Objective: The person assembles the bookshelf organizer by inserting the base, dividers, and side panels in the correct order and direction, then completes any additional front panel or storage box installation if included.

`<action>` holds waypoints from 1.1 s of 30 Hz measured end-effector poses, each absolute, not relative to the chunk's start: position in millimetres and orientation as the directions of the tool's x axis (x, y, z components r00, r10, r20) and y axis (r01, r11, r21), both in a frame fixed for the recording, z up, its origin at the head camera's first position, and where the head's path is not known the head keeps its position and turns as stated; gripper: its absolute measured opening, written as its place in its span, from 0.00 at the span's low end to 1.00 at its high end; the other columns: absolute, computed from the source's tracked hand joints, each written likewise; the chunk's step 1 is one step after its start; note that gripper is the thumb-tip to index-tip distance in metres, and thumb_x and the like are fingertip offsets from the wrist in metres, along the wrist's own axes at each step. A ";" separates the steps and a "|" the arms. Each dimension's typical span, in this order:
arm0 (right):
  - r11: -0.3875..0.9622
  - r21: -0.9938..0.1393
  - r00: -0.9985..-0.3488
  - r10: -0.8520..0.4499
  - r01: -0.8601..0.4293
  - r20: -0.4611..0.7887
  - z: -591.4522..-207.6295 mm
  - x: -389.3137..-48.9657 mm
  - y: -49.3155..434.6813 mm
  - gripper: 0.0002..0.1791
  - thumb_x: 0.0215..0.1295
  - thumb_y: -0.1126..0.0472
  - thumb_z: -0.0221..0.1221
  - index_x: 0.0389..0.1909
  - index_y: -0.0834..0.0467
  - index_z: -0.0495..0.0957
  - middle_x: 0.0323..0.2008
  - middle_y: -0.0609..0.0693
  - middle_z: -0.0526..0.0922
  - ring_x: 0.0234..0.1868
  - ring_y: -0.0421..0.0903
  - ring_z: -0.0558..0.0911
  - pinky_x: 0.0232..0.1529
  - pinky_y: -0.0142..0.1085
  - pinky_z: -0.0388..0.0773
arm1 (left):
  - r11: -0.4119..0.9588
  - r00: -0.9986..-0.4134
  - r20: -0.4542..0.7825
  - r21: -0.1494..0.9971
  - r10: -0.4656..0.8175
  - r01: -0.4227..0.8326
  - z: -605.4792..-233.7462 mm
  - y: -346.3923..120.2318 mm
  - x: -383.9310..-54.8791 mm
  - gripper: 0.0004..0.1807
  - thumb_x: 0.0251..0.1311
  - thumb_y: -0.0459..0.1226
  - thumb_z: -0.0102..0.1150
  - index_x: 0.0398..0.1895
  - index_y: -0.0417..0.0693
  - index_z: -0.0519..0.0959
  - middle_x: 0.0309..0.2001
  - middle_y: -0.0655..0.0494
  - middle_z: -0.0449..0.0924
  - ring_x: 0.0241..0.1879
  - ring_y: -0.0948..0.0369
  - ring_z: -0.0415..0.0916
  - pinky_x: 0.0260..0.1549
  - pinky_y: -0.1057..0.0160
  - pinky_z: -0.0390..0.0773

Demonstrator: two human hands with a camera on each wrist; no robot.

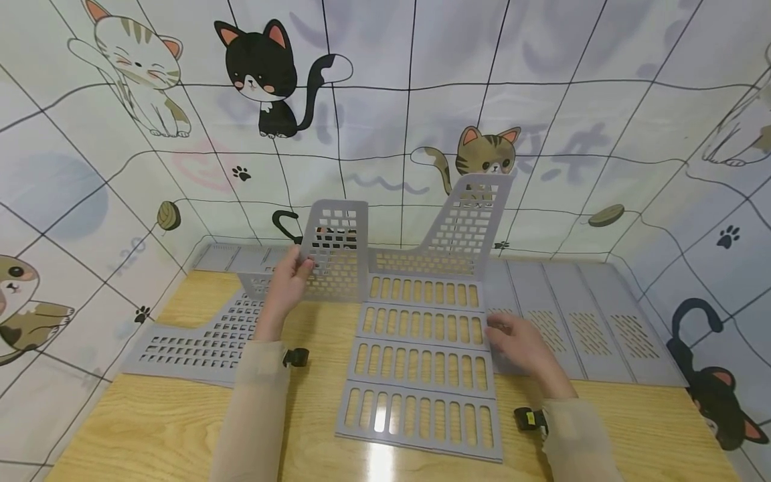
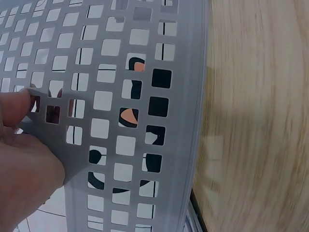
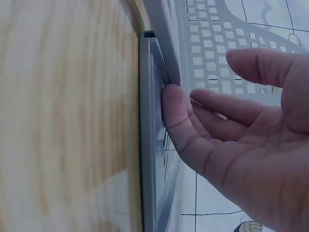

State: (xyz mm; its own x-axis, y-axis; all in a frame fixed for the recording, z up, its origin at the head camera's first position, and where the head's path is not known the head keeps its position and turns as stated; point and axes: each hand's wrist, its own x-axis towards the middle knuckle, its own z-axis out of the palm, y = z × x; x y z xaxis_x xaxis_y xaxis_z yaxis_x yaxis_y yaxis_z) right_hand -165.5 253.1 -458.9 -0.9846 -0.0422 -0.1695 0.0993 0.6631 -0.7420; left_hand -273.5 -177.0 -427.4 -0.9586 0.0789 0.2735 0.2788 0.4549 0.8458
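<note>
Left hand (image 1: pixel 284 284) pinches the upright perforated panel (image 1: pixel 334 271), right hand (image 1: pixel 523 341) rests relaxed fingers beside the slotted panel (image 1: pixel 423 345); positioning seems underway, next calling for careful alignment.

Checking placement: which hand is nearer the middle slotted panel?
Right. The right hand is just right of the slotted panel; the left hand, farther off leftward, holds an upright panel.
</note>
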 end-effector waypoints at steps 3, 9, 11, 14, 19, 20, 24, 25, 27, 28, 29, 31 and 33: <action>0.659 -0.747 -0.984 -0.055 0.091 -0.168 -459.9 -165.6 254.2 0.27 0.79 0.57 0.54 0.70 0.71 0.69 0.62 0.73 0.77 0.41 0.54 0.87 0.46 0.50 0.84 | 0.434 -0.961 0.264 0.858 0.083 0.274 -428.0 -176.6 -274.4 0.10 0.79 0.31 0.45 0.54 0.35 0.72 0.54 0.34 0.78 0.51 0.43 0.75 0.53 0.43 0.76; 0.664 -0.742 -0.979 -0.070 0.098 -0.192 -457.3 -165.7 255.6 0.28 0.79 0.56 0.53 0.70 0.69 0.69 0.58 0.71 0.81 0.43 0.53 0.87 0.51 0.55 0.81 | 0.389 -0.967 0.240 0.886 0.087 0.255 -428.1 -175.2 -274.1 0.11 0.79 0.32 0.45 0.57 0.37 0.72 0.56 0.33 0.78 0.55 0.42 0.75 0.60 0.41 0.73; 0.663 -0.742 -0.977 -0.073 0.101 -0.198 -456.9 -165.8 255.7 0.28 0.79 0.56 0.53 0.71 0.69 0.69 0.57 0.70 0.82 0.43 0.52 0.87 0.52 0.56 0.80 | 0.392 -0.968 0.227 0.886 0.103 0.249 -428.3 -173.9 -273.1 0.11 0.79 0.33 0.45 0.57 0.38 0.72 0.54 0.35 0.79 0.52 0.46 0.75 0.57 0.46 0.73; 0.662 -0.743 -0.977 -0.077 0.100 -0.200 -457.0 -165.7 256.0 0.27 0.79 0.56 0.53 0.71 0.69 0.69 0.57 0.69 0.82 0.44 0.52 0.86 0.52 0.56 0.80 | 0.409 -0.964 0.225 0.874 0.141 0.263 -429.8 -169.6 -273.4 0.11 0.80 0.35 0.45 0.56 0.38 0.72 0.47 0.37 0.78 0.42 0.48 0.73 0.44 0.52 0.73; 0.653 -0.750 -0.973 -0.083 0.110 -0.215 -456.1 -164.8 256.2 0.28 0.80 0.55 0.53 0.72 0.68 0.68 0.58 0.70 0.81 0.46 0.55 0.86 0.53 0.57 0.79 | 0.478 -0.951 0.272 0.822 0.146 0.308 -431.0 -166.4 -273.4 0.10 0.79 0.38 0.49 0.51 0.39 0.73 0.46 0.38 0.76 0.43 0.46 0.73 0.47 0.46 0.77; 0.650 -0.751 -0.972 -0.084 0.112 -0.218 -456.0 -164.9 256.6 0.29 0.80 0.54 0.53 0.72 0.68 0.67 0.59 0.71 0.80 0.46 0.56 0.86 0.53 0.58 0.79 | 0.500 -0.945 0.293 0.802 0.147 0.326 -430.9 -167.5 -273.5 0.10 0.79 0.38 0.51 0.50 0.39 0.74 0.49 0.38 0.77 0.47 0.45 0.74 0.51 0.43 0.78; 0.638 -0.760 -0.969 -0.084 0.126 -0.231 -455.6 -164.9 257.3 0.29 0.80 0.54 0.53 0.73 0.68 0.66 0.61 0.71 0.78 0.48 0.57 0.86 0.54 0.58 0.79 | 0.670 -0.916 0.382 0.647 0.127 0.363 -432.1 -180.3 -273.7 0.14 0.74 0.42 0.58 0.43 0.37 0.79 0.56 0.34 0.76 0.60 0.40 0.70 0.71 0.34 0.54; 0.637 -0.761 -0.969 -0.087 0.123 -0.230 -455.7 -165.2 257.7 0.29 0.80 0.54 0.52 0.73 0.68 0.66 0.61 0.72 0.78 0.48 0.57 0.86 0.54 0.58 0.79 | 0.707 -0.910 0.398 0.610 0.116 0.357 -432.4 -184.8 -273.7 0.15 0.74 0.43 0.59 0.41 0.37 0.80 0.57 0.33 0.75 0.63 0.39 0.68 0.71 0.33 0.48; 0.636 -0.762 -0.969 -0.086 0.125 -0.231 -455.9 -165.3 258.1 0.29 0.80 0.54 0.53 0.73 0.68 0.66 0.62 0.71 0.78 0.48 0.57 0.86 0.54 0.58 0.79 | 0.764 -0.911 0.407 0.565 0.070 0.311 -433.8 -194.6 -273.3 0.18 0.73 0.46 0.60 0.40 0.37 0.83 0.61 0.31 0.73 0.67 0.38 0.63 0.68 0.31 0.40; 0.636 -0.761 -0.969 -0.086 0.125 -0.231 -456.2 -165.4 258.3 0.29 0.80 0.54 0.53 0.73 0.68 0.66 0.62 0.71 0.78 0.48 0.57 0.86 0.54 0.58 0.79 | 0.780 -0.913 0.405 0.556 0.047 0.288 -434.5 -199.4 -273.2 0.18 0.73 0.46 0.59 0.41 0.38 0.84 0.60 0.30 0.74 0.69 0.38 0.60 0.68 0.31 0.40; 0.639 -0.759 -0.970 -0.086 0.123 -0.230 -456.4 -165.7 258.6 0.29 0.81 0.54 0.52 0.73 0.68 0.66 0.62 0.71 0.78 0.48 0.57 0.86 0.54 0.58 0.79 | 0.790 -0.918 0.397 0.554 0.024 0.261 -435.3 -203.9 -273.1 0.19 0.74 0.47 0.57 0.42 0.37 0.85 0.61 0.28 0.72 0.71 0.38 0.58 0.69 0.31 0.40; 0.641 -0.757 -0.969 -0.082 0.127 -0.232 -456.6 -165.7 258.8 0.29 0.81 0.54 0.53 0.73 0.68 0.67 0.62 0.71 0.77 0.48 0.57 0.86 0.55 0.59 0.78 | 0.784 -0.928 0.372 0.585 -0.032 0.208 -437.1 -211.5 -272.5 0.21 0.76 0.46 0.55 0.43 0.34 0.85 0.63 0.25 0.69 0.74 0.36 0.54 0.71 0.32 0.43; 0.641 -0.756 -0.969 -0.077 0.132 -0.235 -456.6 -165.5 258.8 0.29 0.80 0.54 0.53 0.73 0.67 0.67 0.63 0.71 0.77 0.48 0.58 0.86 0.56 0.59 0.78 | 0.774 -0.936 0.341 0.614 -0.085 0.154 -437.9 -217.0 -271.2 0.22 0.77 0.45 0.55 0.44 0.31 0.84 0.65 0.23 0.67 0.75 0.35 0.53 0.73 0.33 0.48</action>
